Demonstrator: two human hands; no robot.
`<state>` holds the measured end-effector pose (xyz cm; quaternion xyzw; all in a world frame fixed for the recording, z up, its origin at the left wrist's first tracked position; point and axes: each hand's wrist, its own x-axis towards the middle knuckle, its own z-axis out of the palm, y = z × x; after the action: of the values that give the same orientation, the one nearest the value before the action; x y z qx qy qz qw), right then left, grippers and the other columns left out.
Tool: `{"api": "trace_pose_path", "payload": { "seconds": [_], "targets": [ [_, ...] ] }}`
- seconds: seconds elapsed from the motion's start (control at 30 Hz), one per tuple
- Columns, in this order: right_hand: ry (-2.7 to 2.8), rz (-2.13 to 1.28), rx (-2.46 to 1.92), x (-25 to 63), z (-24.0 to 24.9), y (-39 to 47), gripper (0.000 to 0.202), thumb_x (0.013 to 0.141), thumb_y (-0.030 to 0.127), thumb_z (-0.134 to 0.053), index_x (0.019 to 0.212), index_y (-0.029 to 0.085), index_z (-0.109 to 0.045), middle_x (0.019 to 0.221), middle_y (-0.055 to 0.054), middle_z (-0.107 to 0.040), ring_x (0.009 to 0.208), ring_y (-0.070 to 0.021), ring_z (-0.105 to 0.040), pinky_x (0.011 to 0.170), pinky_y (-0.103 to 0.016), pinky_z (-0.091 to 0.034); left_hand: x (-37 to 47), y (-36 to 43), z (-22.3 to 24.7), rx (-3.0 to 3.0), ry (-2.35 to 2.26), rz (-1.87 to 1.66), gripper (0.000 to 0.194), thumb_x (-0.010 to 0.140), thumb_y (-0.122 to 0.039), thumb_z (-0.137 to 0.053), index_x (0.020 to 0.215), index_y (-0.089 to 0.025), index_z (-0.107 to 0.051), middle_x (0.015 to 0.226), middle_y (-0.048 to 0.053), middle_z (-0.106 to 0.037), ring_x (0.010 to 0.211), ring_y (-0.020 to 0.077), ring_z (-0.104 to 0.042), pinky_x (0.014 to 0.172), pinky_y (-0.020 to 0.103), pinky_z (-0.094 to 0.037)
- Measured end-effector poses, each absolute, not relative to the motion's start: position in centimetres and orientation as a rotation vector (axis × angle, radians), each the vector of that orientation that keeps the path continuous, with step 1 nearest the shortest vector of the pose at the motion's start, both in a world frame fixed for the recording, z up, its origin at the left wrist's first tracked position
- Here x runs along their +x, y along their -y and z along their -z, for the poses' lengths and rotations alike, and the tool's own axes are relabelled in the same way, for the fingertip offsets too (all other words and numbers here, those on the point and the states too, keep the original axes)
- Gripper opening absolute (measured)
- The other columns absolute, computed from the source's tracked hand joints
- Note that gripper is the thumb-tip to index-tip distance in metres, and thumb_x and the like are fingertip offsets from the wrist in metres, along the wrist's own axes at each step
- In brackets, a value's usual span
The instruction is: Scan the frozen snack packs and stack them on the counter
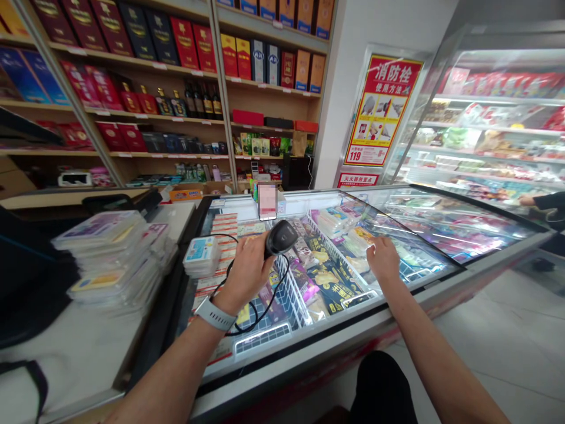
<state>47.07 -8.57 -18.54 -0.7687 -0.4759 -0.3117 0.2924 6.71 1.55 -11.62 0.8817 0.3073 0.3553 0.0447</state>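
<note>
Wrapped around a black barcode scanner (282, 237), my left hand (251, 268) hovers over the glass top of a chest freezer (309, 347). The scanner's black cable (282, 282) loops beneath this hand. A phone (267, 201) with a blurred screen stands upright just behind the scanner. My right hand (385, 258) is over the freezer glass to the right, fingers curled, and whether it holds anything small is not visible. Left of my left hand, a short stack of clear plastic packs (201, 257) rests on the glass.
More flat plastic packs (110, 253) are piled on the white counter (97, 347) at left. Shelves (145, 65) of boxes and bottles line the back. An open display cooler (489, 123) stands at right, where another person's arm (547, 202) shows.
</note>
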Motion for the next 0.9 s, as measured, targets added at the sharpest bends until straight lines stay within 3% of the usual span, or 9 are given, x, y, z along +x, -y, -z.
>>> {"api": "trace_pose_path", "payload": {
  "seconds": [0.43, 0.77, 0.9],
  "targets": [
    [1.368, 0.901, -1.939, 46.2, 18.1, 8.5, 0.029, 0.093, 0.023, -0.044, 0.108, 0.017, -0.067, 0.104, -0.012, -0.068, 0.099, -0.0267, -0.061, 0.09, -0.039, -0.051, 6.6, -1.3, 11.4, 2.669, -0.927, -1.11, 0.05, 0.095, -0.022, -0.049, 0.144, -0.016, -0.039, 0.136, 0.015, -0.061, 0.128, 0.0303, -0.056, 0.114, 0.055, -0.031],
    [1.605, 0.712, -1.824, 43.5, 17.2, 7.5, 0.032, 0.102, 0.035, -0.04, 0.098, 0.022, -0.069, 0.102, -0.01, -0.071, 0.102, -0.025, -0.063, 0.093, -0.039, -0.05, 6.6, -1.3, 11.2, 2.674, -0.895, -1.135, 0.052, 0.094, -0.022, -0.051, 0.144, -0.016, -0.038, 0.135, 0.015, -0.062, 0.127, 0.0302, -0.056, 0.113, 0.054, -0.033],
    [1.676, 0.672, -1.757, 42.1, 17.0, 6.7, 0.035, 0.103, 0.037, -0.039, 0.103, 0.022, -0.071, 0.107, -0.011, -0.073, 0.104, -0.026, -0.064, 0.097, -0.042, -0.051, 6.6, -1.2, 11.2, 2.673, -0.911, -1.123, 0.051, 0.095, -0.023, -0.051, 0.144, -0.016, -0.038, 0.135, 0.015, -0.062, 0.126, 0.0304, -0.057, 0.114, 0.055, -0.033]
  ]
}}
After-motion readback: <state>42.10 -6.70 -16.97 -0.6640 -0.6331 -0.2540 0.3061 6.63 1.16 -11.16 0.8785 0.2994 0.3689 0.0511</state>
